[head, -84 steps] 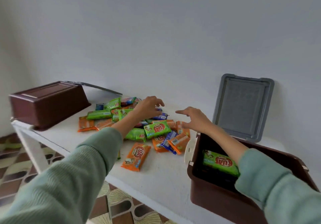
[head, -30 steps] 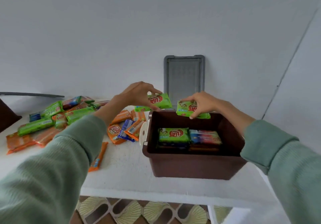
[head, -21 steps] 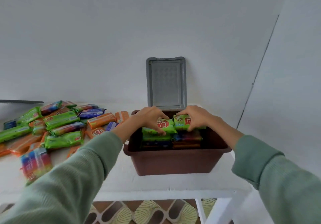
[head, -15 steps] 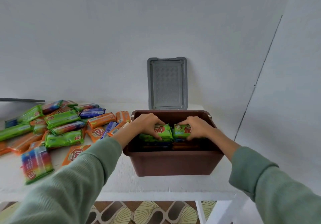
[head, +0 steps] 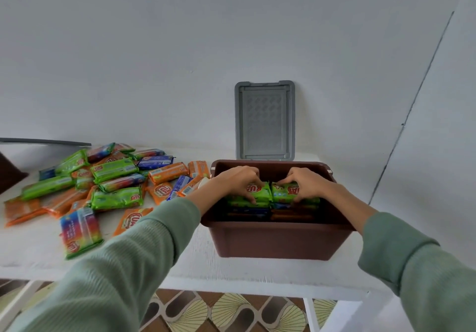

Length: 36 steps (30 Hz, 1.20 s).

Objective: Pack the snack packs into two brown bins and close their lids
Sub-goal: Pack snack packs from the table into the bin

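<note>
Inside the brown bin (head: 278,241), the left hand (head: 238,180) and right hand (head: 307,181) have lowered two green snack packs (head: 263,193) onto the stack, fingers (head: 253,177) curled over them; many loose packs (head: 113,174) wait on the desk (head: 195,262), grey lid (head: 264,120) off.

At the left edge I lose most of the second brown bin (head: 9,177) and a grey lid (head: 43,141). The left hand (head: 238,181) covers part of the left green pack (head: 260,193), the right hand (head: 306,182) part of the right green pack (head: 282,193). Lower packs (head: 247,212) sit in shadow, unreadable to me. The rainbow pack (head: 79,231) is blurred.
</note>
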{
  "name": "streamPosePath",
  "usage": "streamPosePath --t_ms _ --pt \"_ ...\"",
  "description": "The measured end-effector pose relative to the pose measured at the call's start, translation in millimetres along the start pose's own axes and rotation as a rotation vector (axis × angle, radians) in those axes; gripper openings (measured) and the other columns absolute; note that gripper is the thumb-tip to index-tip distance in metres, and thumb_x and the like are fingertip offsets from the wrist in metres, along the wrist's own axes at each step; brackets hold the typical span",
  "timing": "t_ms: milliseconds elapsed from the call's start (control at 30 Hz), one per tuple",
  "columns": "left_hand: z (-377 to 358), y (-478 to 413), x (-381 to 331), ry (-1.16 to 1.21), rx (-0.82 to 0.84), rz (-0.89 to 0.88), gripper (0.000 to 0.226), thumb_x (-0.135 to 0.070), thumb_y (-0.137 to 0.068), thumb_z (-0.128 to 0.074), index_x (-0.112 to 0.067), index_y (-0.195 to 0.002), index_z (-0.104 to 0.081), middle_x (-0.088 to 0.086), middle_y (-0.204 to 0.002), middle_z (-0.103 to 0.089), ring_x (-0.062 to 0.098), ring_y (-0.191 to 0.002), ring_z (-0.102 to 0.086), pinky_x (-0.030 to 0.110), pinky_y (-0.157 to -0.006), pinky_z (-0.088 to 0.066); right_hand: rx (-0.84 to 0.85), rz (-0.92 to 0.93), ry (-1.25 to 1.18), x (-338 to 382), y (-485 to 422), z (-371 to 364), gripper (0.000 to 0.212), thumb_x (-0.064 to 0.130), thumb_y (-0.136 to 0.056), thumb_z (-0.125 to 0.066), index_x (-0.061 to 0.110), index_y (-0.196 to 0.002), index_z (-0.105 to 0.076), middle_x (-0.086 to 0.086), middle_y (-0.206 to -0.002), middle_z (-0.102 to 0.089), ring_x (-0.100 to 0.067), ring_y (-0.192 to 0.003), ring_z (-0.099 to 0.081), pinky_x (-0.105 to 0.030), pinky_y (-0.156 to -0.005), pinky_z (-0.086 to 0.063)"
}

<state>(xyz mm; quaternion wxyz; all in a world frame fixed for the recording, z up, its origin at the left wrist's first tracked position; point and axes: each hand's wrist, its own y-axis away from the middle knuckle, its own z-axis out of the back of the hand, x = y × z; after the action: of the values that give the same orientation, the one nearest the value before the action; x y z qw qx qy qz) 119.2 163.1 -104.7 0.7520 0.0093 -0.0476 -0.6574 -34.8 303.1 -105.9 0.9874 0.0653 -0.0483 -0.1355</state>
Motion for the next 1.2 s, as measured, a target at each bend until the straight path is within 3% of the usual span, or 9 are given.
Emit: streamPosePath --t_ms 133,300,567,733,800,867,933,1033,1200 --pt "12.7 11.7 2.7 0.141 -0.087 0.019 0.046 -0.038 -0.085 -0.061 -0.011 -0.122 -0.060 0.009 -0.115 -0.057 0.020 -0.101 -0.056 0.026 -0.083 -0.043 -0.037 0.000 -0.114 11.4 -1.2 19.3 0.061 0.044 -0.071 -0.075 0.024 -0.126 -0.057 -0.002 -0.119 -0.062 -0.017 -0.107 -0.057 -0.027 -0.085 -0.045" --pt "35.2 49.9 37.3 0.235 -0.309 0.130 0.028 -0.024 -0.090 -0.057 -0.010 -0.113 -0.065 0.012 -0.109 -0.060 0.022 -0.094 -0.061 0.029 -0.081 -0.047 -0.188 0.080 -0.179 56.4 -23.0 49.4 0.054 0.038 -0.077 -0.071 0.022 -0.126 -0.057 -0.004 -0.120 -0.063 -0.019 -0.107 -0.059 -0.026 -0.081 -0.042" --pt "16.8 167.4 113.6 0.277 -0.431 0.640 0.026 -0.020 -0.088 -0.058 -0.012 -0.111 -0.066 0.012 -0.112 -0.061 0.026 -0.099 -0.060 0.036 -0.084 -0.049 -0.187 0.324 -0.210 187.6 -82.8 48.8 0.053 0.033 -0.081 -0.068 0.021 -0.130 -0.053 -0.010 -0.125 -0.058 -0.024 -0.112 -0.054 -0.031 -0.085 -0.042" --pt "-24.3 240.1 134.7 0.309 -0.324 1.023 0.032 -0.024 -0.087 -0.056 -0.016 -0.117 -0.062 0.010 -0.124 -0.057 0.027 -0.111 -0.055 0.035 -0.084 -0.049 -0.013 0.464 -0.143 276.9 -105.1 17.5 0.059 0.035 -0.084 -0.064 0.020 -0.137 -0.045 -0.013 -0.133 -0.053 -0.026 -0.120 -0.050 -0.032 -0.090 -0.040" --pt "-38.6 260.3 136.0 0.306 -0.246 1.135 0.042 -0.027 -0.086 -0.057 -0.016 -0.127 -0.054 0.012 -0.135 -0.046 0.030 -0.123 -0.044 0.040 -0.096 -0.043 0.047 0.454 -0.063 306.3 -112.4 -0.1 0.063 0.040 -0.085 -0.062 0.018 -0.140 -0.040 -0.015 -0.141 -0.045 -0.029 -0.128 -0.043 -0.035 -0.097 -0.039" --pt "-53.5 272.8 132.0 0.368 -0.164 1.202 0.057 -0.033 -0.088 -0.055 -0.016 -0.140 -0.037 0.017 -0.148 -0.028 0.037 -0.137 -0.023 0.047 -0.111 -0.026 0.108 0.410 0.004 331.4 -120.3 -22.1 0.063 0.043 -0.087 -0.057 0.015 -0.140 -0.039 -0.019 -0.142 -0.041 -0.031 -0.129 -0.040 -0.036 -0.100 -0.038" --pt "-72.4 277.7 125.5 0.498 -0.112 1.251 0.071 -0.042 -0.090 -0.051 -0.021 -0.148 -0.016 0.020 -0.154 -0.005 0.043 -0.140 -0.005 0.050 -0.114 -0.014 0.199 0.351 0.026 350.5 -122.7 -47.7 0.065 0.047 -0.088 -0.051 0.018 -0.143 -0.033 -0.019 -0.148 -0.030 -0.034 -0.137 -0.026 -0.041 -0.109 -0.030" --pt "-99.8 278.3 118.0 0.549 -0.075 1.268 0.079 -0.048 -0.088 -0.052 -0.030 -0.148 -0.004 0.019 -0.153 0.016 0.048 -0.139 0.001 0.055 -0.112 -0.016 0.214 0.293 0.020 362.5 -117.5 -81.9 0.060 0.053 -0.089 -0.044 0.025 -0.141 -0.034 -0.018 -0.149 -0.018 -0.040 -0.138 -0.012 -0.049 -0.112 -0.022" --pt "-105.8 293.0 128.4 0.484 -0.011 1.181 0.074 -0.024 -0.084 -0.058 -0.033 -0.144 -0.016 0.017 -0.152 0.005 0.047 -0.135 -0.012 0.052 -0.111 -0.023 0.090 0.343 -0.064 353.9 -104.6 -88.4 0.045 0.044 -0.087 -0.052 0.019 -0.125 -0.049 -0.017 -0.145 -0.017 -0.040 -0.135 -0.013 -0.047 -0.108 -0.024"
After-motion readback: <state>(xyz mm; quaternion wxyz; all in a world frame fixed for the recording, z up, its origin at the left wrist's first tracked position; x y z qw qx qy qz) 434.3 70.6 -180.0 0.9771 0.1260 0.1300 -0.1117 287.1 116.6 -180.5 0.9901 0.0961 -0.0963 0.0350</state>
